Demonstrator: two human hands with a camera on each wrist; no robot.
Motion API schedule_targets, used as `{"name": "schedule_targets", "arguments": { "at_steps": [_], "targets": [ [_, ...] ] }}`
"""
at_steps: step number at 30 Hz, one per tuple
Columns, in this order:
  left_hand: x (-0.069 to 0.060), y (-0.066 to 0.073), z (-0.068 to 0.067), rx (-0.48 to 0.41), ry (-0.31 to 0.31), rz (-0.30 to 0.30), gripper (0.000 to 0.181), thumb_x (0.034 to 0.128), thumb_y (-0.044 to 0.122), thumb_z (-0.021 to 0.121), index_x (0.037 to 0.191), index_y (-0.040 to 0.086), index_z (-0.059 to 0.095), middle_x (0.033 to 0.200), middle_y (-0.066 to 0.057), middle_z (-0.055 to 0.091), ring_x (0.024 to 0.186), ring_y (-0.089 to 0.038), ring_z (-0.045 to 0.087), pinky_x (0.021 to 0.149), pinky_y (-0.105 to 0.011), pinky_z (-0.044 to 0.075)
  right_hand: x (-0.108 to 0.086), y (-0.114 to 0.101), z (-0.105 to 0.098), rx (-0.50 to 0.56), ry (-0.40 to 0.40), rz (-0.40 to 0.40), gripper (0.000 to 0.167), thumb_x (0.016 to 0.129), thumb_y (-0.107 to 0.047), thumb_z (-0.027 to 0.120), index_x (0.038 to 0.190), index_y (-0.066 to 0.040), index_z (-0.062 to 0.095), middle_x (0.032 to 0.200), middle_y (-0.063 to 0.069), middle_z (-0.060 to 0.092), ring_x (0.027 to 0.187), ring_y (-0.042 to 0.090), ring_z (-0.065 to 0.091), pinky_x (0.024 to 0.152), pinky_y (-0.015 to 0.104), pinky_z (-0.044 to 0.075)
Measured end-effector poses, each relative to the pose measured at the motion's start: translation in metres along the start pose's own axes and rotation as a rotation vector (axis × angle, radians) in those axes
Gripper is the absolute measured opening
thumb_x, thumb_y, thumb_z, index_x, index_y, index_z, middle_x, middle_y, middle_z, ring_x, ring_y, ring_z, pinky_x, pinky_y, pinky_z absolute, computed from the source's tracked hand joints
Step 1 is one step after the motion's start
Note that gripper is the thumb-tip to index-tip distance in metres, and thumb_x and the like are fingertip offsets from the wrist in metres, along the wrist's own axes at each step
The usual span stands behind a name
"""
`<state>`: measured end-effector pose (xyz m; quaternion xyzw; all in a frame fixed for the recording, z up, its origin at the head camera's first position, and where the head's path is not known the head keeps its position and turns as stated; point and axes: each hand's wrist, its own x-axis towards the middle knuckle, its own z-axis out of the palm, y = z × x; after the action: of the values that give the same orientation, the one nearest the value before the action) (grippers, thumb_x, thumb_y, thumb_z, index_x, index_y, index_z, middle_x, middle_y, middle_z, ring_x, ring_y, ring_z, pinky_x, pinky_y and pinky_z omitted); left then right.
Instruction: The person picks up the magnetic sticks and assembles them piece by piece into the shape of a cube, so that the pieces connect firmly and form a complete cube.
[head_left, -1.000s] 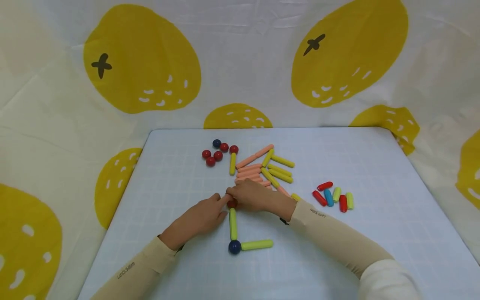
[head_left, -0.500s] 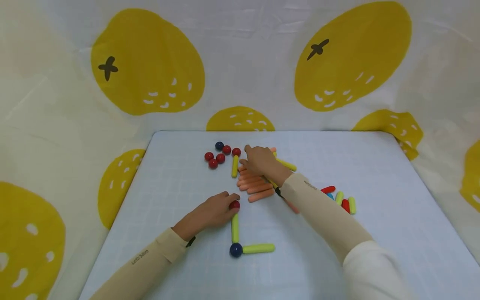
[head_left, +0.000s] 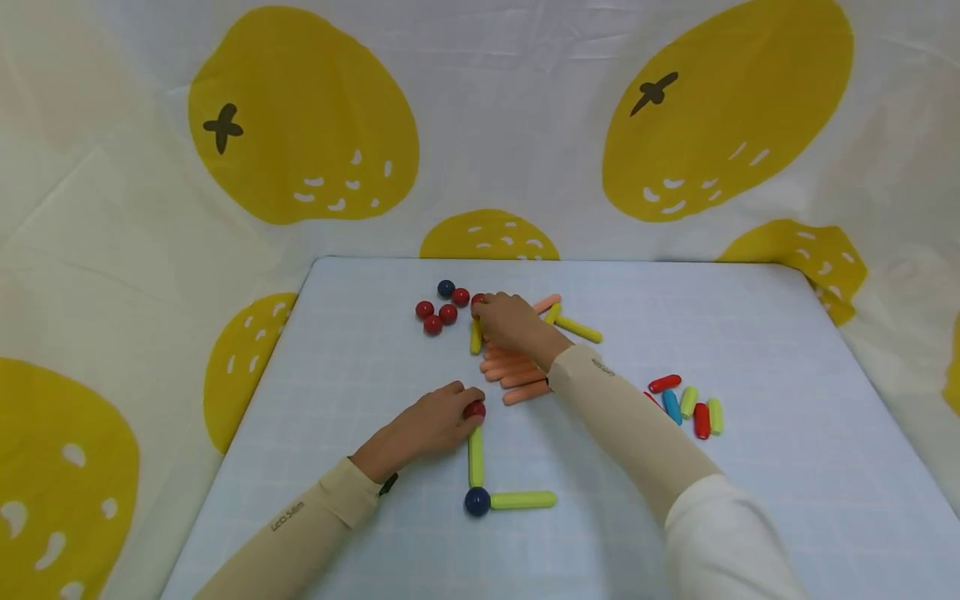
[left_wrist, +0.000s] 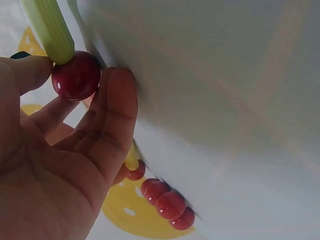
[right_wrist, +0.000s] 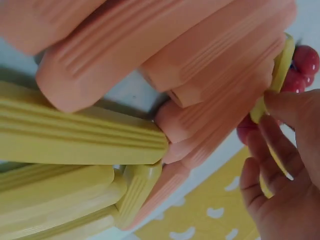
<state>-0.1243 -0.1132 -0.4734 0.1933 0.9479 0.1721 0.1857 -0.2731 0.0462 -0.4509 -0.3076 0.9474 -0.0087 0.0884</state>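
Note:
In the head view my left hand (head_left: pixel 427 421) holds a red ball (left_wrist: pixel 76 76) between thumb and fingers. A light green rod (head_left: pixel 476 458) joins that ball to a dark blue ball (head_left: pixel 477 502), from which a second light green rod (head_left: pixel 522 500) runs right, forming an L on the table. Farther back, my right hand (head_left: pixel 513 323) is at a yellow rod (head_left: pixel 476 337) with a red ball (head_left: pixel 477 302) on its far end. The right wrist view has thumb and forefinger pinching this yellow rod close to the ball; the fingers partly cover where they meet.
Several peach rods (head_left: pixel 525 392) lie below the right hand, with yellow rods (head_left: pixel 581 329) beside them. Loose red balls (head_left: pixel 432 325) and one dark blue ball (head_left: pixel 446 288) sit at the back left. Short red, blue and green rods (head_left: pixel 688 402) lie at right on the white table (head_left: pixel 787 467).
My right hand has left the front red ball beside my left hand and moved back over the peach rods to the yellow rod with its red ball. The left hand keeps its ball.

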Motion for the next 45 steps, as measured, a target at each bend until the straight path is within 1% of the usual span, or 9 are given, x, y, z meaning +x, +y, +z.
{"name": "schedule_targets", "arguments": {
  "at_steps": [4,9,16,27,31,35,40,42,45],
  "targets": [
    [0.001,0.0,0.0,-0.009,-0.003,0.011,0.04,0.1023,0.037,0.061,0.138,0.018,0.06,0.11,-0.003,0.059,0.09,-0.015,0.055,0.08,-0.031,0.052,0.002,0.004,0.003,-0.019,0.031,-0.113,0.045,0.097,-0.016,0.07,0.141,-0.021,0.061,0.145,0.005,0.054,0.128,0.025,0.054,0.112,0.042,0.046],
    [0.001,0.0,0.003,-0.004,-0.005,0.028,0.039,0.1022,0.036,0.061,0.137,0.018,0.06,0.108,-0.002,0.058,0.089,-0.014,0.054,0.078,-0.029,0.051,0.004,0.005,0.007,-0.084,0.013,-0.207,0.037,0.098,-0.007,0.066,0.134,-0.017,0.067,0.137,0.006,0.058,0.123,0.023,0.055,0.113,0.035,0.046],
    [0.0,0.001,0.0,0.005,0.009,0.021,0.039,0.1026,0.036,0.06,0.137,0.017,0.061,0.108,-0.003,0.059,0.087,-0.014,0.054,0.077,-0.029,0.051,0.007,0.002,0.005,-0.238,-0.056,-0.209,0.039,0.1,-0.01,0.065,0.138,-0.018,0.062,0.136,0.006,0.059,0.121,0.022,0.058,0.109,0.034,0.05],
    [0.0,0.002,0.006,0.011,0.002,0.02,0.039,0.1014,0.035,0.062,0.135,0.016,0.062,0.104,-0.003,0.058,0.084,-0.015,0.054,0.074,-0.028,0.05,-0.002,0.009,0.015,-0.27,-0.105,-0.216,0.044,0.101,-0.009,0.06,0.142,-0.021,0.051,0.137,0.008,0.058,0.121,0.023,0.058,0.107,0.034,0.052],
    [0.002,0.003,0.008,0.009,-0.006,0.011,0.039,0.1011,0.036,0.063,0.135,0.016,0.062,0.106,-0.004,0.059,0.085,-0.015,0.054,0.075,-0.029,0.051,-0.006,0.012,0.016,-0.302,-0.079,-0.225,0.044,0.101,-0.007,0.061,0.142,-0.019,0.051,0.139,0.01,0.058,0.125,0.025,0.055,0.11,0.034,0.049],
    [0.003,0.002,0.009,0.019,-0.011,-0.013,0.041,0.1001,0.038,0.064,0.136,0.017,0.062,0.109,-0.003,0.061,0.089,-0.014,0.055,0.08,-0.029,0.054,-0.017,0.012,0.006,-0.344,0.01,-0.263,0.034,0.102,-0.011,0.06,0.135,-0.017,0.057,0.129,0.007,0.062,0.115,0.024,0.059,0.104,0.033,0.052],
    [0.003,-0.002,0.006,0.001,0.013,-0.013,0.04,0.0994,0.036,0.066,0.133,0.015,0.063,0.106,-0.002,0.061,0.088,-0.014,0.055,0.079,-0.029,0.053,-0.061,0.009,-0.015,-0.195,0.038,-0.281,0.03,0.102,-0.016,0.064,0.132,-0.018,0.064,0.12,0.003,0.067,0.109,0.021,0.06,0.096,0.032,0.054],
    [0.003,-0.004,0.004,-0.012,0.021,-0.01,0.04,0.0989,0.035,0.067,0.132,0.014,0.063,0.105,-0.002,0.061,0.087,-0.014,0.055,0.078,-0.029,0.053,-0.081,0.009,-0.016,-0.048,0.026,-0.297,0.034,0.098,-0.02,0.07,0.131,-0.016,0.067,0.121,0.003,0.068,0.109,0.02,0.059,0.095,0.032,0.054],
    [0.002,-0.006,0.001,-0.044,0.028,-0.017,0.039,0.0985,0.034,0.068,0.132,0.014,0.063,0.105,-0.002,0.061,0.087,-0.014,0.054,0.078,-0.029,0.052,-0.106,0.007,-0.011,0.069,-0.007,-0.292,0.03,0.095,-0.033,0.073,0.12,-0.017,0.071,0.104,-0.002,0.07,0.098,0.015,0.059,0.086,0.028,0.053]
  ]
}}
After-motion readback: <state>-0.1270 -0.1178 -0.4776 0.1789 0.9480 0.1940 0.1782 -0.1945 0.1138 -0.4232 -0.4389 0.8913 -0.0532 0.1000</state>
